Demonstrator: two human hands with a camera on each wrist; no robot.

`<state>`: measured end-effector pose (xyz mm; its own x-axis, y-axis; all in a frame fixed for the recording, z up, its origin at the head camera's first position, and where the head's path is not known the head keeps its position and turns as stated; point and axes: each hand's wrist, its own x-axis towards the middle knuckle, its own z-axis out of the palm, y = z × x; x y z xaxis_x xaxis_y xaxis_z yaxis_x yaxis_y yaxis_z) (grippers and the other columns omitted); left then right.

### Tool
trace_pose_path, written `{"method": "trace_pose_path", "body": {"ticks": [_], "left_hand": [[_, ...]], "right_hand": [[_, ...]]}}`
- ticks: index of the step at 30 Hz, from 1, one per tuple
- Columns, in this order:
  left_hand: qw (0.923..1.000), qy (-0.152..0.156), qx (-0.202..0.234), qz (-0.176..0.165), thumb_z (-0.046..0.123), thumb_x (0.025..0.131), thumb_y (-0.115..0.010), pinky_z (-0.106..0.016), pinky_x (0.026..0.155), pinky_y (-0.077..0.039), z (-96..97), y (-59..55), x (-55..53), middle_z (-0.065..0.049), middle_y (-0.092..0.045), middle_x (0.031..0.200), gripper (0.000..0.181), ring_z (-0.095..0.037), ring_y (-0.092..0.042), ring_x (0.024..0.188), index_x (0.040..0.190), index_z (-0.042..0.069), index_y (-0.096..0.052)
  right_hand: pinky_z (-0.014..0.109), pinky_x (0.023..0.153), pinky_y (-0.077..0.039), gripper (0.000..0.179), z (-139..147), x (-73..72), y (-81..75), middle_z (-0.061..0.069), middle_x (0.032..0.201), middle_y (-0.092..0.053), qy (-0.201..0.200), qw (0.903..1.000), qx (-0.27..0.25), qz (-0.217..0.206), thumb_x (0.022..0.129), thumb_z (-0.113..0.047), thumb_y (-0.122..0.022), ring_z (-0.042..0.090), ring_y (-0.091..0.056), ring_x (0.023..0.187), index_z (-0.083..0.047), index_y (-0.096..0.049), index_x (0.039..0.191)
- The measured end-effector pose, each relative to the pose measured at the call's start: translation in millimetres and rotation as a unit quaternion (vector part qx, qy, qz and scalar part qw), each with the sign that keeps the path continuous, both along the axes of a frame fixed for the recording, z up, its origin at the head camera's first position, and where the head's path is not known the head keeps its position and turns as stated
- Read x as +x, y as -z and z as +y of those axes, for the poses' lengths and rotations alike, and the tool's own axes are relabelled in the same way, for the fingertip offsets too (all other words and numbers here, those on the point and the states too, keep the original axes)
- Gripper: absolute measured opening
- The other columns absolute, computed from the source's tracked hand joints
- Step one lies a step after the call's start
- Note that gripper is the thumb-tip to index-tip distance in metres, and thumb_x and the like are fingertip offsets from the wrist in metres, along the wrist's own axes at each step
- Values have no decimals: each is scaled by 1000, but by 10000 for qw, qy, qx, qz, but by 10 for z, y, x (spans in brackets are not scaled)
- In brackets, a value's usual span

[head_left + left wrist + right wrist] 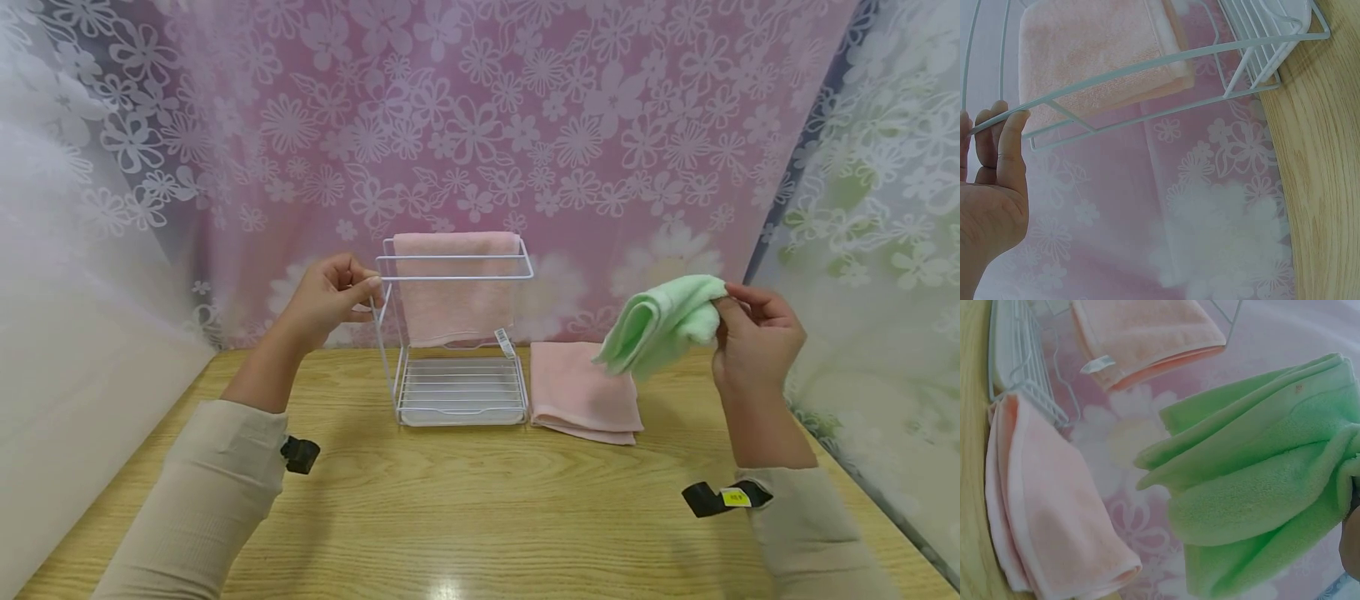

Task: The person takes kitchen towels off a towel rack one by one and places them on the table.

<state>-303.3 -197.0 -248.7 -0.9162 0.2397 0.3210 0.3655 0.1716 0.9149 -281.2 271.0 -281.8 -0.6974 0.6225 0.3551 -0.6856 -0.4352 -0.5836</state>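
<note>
My left hand (330,296) grips the upper left side of a white wire rack (453,278), thumb and fingers curled round the wire (1116,76). Over the rack's rearmost top bar hangs a folded pink towel (456,300), its tag showing at the lower right. Out to the right, my right hand (757,333) pinches a green towel (663,325) by one end, and its folds droop toward the left. In the right wrist view, the green towel (1260,481) fans out in loose layers; most of the hand is hidden there.
A second folded pink towel (581,392) lies on the wooden table (480,508), close against the rack's right side. The rack's base holds a white tray (461,414) under a wire grid. Pink floral curtain (480,125) hangs right behind the rack.
</note>
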Motion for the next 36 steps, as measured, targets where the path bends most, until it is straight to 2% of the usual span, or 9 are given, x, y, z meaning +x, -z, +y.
{"method": "trace_pose_path", "body": {"ticks": [2,8,16,20,22,27,30,33,36], "left_hand": [[10000,1,-10,12,9,99,-57,-45,81,-55,-2,3,-2,-7,-64,89,16,-18,-64,81,89,-1,-50],[10000,5,-30,16,8,99,-57,-40,79,-57,-1,17,-8,-5,-65,89,15,-18,-64,82,88,1,-50],[10000,-29,-15,-25,9,99,-57,-37,77,-58,-8,25,-33,-3,-65,89,15,-27,-64,86,88,1,-50],[10000,-10,-41,1,9,99,-57,-38,78,-58,-11,26,-27,-6,-65,90,16,-22,-64,84,89,1,-50],[10000,1,-51,16,10,99,-57,-38,78,-57,-12,26,-19,-9,-65,91,16,-20,-64,83,89,1,-50],[10000,-2,-47,36,10,99,-57,-37,77,-58,-15,23,-20,-5,-65,90,15,-19,-65,82,89,1,-51],[10000,-8,-51,64,10,99,-58,-37,77,-58,-18,23,-25,-3,-66,89,15,-19,-65,82,89,1,-51],[10000,2,-55,73,10,99,-58,-37,78,-58,-19,23,-20,-2,-66,88,16,-18,-65,82,89,1,-51],[10000,6,-56,62,10,99,-58,-37,78,-58,-19,24,-17,-1,-66,87,17,-18,-65,82,89,0,-50]], "right_hand": [[26,52,-56,16,30,22,31,15,71,-60,75,9995,258,-195,72,25,-70,21,-64,61,17,-66,85],[24,55,-56,14,116,82,126,13,77,-65,236,9931,990,-590,76,20,-70,18,-67,68,16,-66,89],[21,55,-55,12,231,118,265,10,74,-67,301,9860,1349,-932,77,20,-68,17,-64,67,13,-69,86],[19,56,-54,11,282,156,305,8,75,-67,398,9770,1718,-1199,78,18,-68,15,-63,68,11,-70,87],[17,57,-54,11,309,184,312,6,74,-67,450,9694,1969,-1395,79,16,-69,14,-63,68,10,-71,88],[15,59,-53,11,392,259,315,0,73,-66,354,9418,2698,-1975,82,10,-69,10,-61,69,3,-73,90],[14,59,-53,10,467,281,319,-4,74,-64,185,9180,3216,-2314,84,5,-69,8,-60,70,-1,-73,91],[14,59,-52,10,573,274,336,-8,79,-64,159,8779,3959,-2690,88,-2,-67,5,-60,73,-4,-72,97],[13,61,-51,15,682,248,357,-17,84,-62,351,8233,4826,-2969,92,-11,-66,1,-58,77,-4,-67,105]]}}
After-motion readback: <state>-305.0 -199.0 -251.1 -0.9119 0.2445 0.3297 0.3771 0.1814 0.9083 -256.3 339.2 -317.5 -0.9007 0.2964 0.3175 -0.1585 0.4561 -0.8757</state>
